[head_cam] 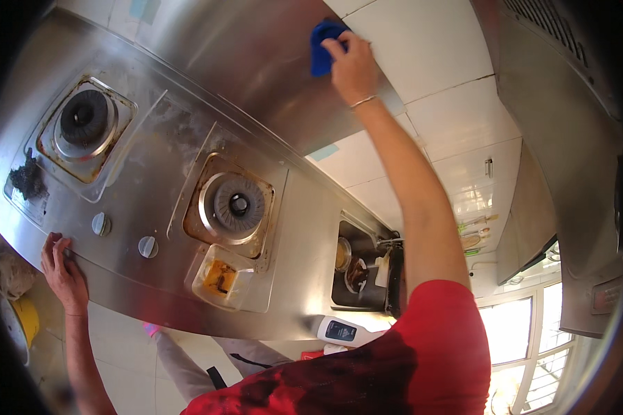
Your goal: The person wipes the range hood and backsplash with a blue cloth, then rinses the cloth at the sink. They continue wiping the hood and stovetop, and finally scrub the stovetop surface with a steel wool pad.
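My right hand [355, 67] presses a blue cloth [322, 49] against the stainless steel backsplash panel [249, 62], near its edge beside the white wall tiles. Over the front edge of the steel cooktop [135, 197] rests my left hand [65, 275], its fingers apart and holding nothing. Between my hands lie two gas burners, a left burner [85, 116] and a right burner [239, 205], both in recesses with brown grime. Two control knobs, one [102, 224] left of the other [148, 247], sit near the front.
A clear plastic tray [207, 277] with orange-brown liquid stands by the right burner. Dark steel wool [28, 176] lies at far left. Dishes sit in the sink [361, 298], near a white bottle [342, 332]. A range hood [555, 104] overhangs on the right.
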The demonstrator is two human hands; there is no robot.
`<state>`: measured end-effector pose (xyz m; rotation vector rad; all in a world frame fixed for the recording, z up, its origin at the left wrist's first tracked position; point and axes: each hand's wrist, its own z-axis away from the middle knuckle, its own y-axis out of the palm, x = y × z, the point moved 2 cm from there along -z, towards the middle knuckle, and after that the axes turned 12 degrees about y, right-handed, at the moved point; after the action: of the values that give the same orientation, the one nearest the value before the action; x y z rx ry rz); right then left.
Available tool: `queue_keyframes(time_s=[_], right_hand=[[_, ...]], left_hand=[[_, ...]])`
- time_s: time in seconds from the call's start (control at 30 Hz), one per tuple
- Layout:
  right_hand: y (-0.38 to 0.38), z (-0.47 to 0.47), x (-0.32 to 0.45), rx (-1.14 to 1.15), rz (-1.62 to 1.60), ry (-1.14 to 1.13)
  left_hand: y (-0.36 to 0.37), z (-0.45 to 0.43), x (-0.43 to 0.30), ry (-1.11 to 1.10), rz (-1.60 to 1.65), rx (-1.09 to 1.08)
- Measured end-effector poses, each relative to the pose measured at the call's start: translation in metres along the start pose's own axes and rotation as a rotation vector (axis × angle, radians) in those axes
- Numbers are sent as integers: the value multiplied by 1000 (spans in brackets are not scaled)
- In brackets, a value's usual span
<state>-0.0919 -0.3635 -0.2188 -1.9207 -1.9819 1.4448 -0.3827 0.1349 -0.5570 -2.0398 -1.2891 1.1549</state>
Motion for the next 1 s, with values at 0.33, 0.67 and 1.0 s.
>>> queue_keyframes(time_s=[0.33, 0.67, 1.0], right_hand=[[-14, -10, -21, -36, -51, 178], [-56, 129, -111, 171, 188, 543], [24, 208, -39, 365, 69, 7]], left_hand=[[3, 1, 2, -1, 25, -1], [2, -2, -1, 39, 32, -8], [5, 3, 10, -1, 65, 6]])
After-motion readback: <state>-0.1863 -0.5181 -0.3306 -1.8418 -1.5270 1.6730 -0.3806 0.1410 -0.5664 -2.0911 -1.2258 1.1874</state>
